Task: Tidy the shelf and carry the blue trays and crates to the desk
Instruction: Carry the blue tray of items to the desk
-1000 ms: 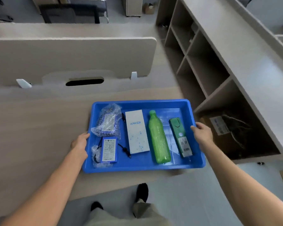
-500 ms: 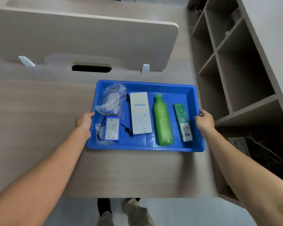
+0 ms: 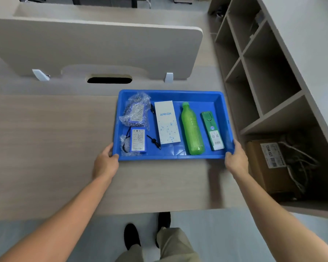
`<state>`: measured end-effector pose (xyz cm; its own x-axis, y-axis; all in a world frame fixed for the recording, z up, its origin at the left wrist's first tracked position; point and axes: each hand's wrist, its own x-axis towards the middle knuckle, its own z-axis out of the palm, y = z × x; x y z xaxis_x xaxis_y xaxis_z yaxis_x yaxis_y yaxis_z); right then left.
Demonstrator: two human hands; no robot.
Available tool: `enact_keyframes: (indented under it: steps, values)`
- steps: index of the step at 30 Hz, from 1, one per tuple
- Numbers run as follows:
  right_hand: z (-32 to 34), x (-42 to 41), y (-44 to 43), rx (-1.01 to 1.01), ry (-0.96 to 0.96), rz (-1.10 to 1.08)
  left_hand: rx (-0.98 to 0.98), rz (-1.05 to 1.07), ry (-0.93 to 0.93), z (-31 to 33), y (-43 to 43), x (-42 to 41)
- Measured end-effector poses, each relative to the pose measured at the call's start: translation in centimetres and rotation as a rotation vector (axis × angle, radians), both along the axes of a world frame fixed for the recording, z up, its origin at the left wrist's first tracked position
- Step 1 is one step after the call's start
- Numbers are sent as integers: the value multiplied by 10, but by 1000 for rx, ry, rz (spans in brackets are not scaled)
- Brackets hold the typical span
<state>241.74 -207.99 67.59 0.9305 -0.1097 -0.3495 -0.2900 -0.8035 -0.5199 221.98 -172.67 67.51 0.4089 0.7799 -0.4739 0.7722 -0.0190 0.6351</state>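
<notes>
Your left hand (image 3: pixel 105 163) and right hand (image 3: pixel 236 159) clasp the near corners of the blue tray (image 3: pixel 222 110), which lies flat on the desk (image 3: pixel 45 138) beside the shelf (image 3: pixel 263 91). Let go evenly, so the green bottle (image 3: pixel 192 129) does not roll.

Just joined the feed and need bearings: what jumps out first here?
A bright blue tray sits on the desk, gripped at its near corners by the left hand and right hand. In it a green bottle lies beside a white Anker box.
</notes>
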Motion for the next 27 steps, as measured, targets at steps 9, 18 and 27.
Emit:
enact_keyframes:
  steps: [9,18,27]
  values:
    - [-4,12,-4,67,-123,-60,-2,134,-33,-7,-2,7]
    - [-7,42,5,63,-127,-23,36,178,-49,-13,13,43]
    - [-6,39,3,99,-113,-14,48,186,-48,-12,10,45]
